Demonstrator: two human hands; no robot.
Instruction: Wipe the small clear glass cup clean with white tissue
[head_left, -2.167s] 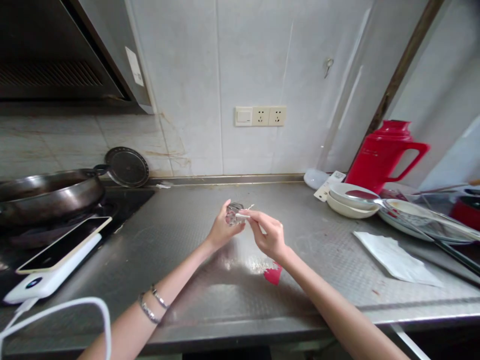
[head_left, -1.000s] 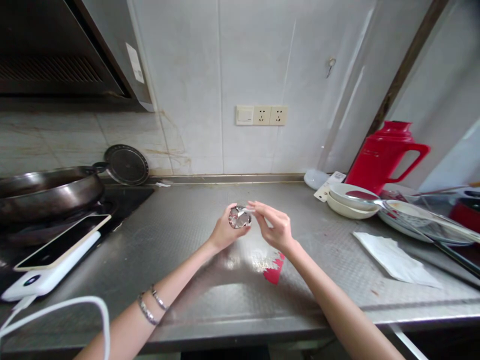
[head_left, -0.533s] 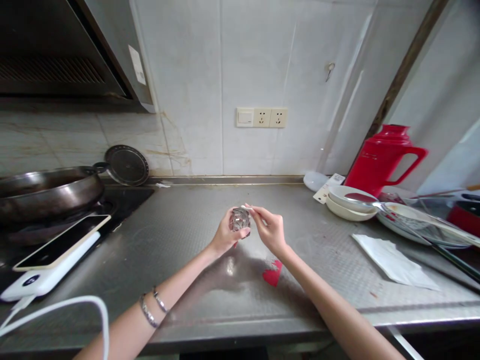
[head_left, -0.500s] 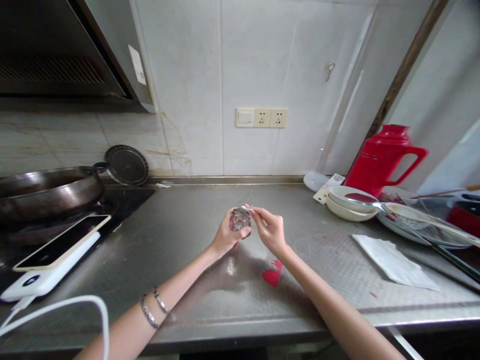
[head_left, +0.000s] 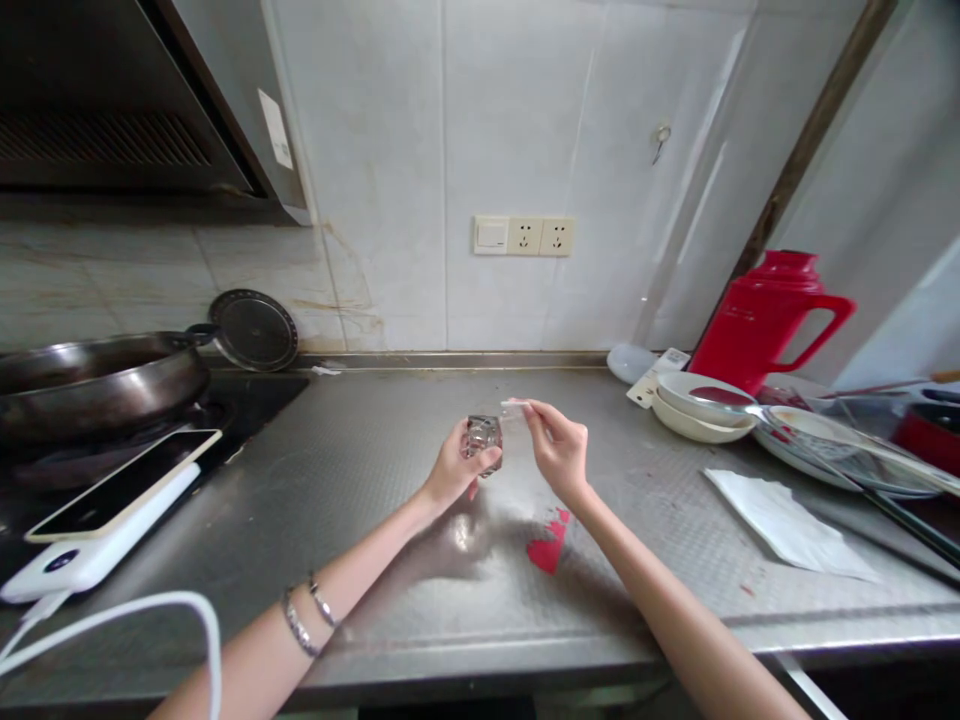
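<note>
Your left hand point(head_left: 452, 465) clamps the small glass point(head_left: 484, 434) above the counter point(head_left: 360, 490); your right hand point(head_left: 564, 450) pinches the white stick point(head_left: 513, 403) just beside it. Hold the glass steady; guide the stick lightly, fingertips outside the glass. Count: one glass, one stick, one red flask point(head_left: 761, 330), one phone point(head_left: 127, 483), one pan point(head_left: 112, 380).

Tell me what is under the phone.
A white power bank sticks out beneath the phone, cable plugged in; the part the phone covers is hidden.
</note>
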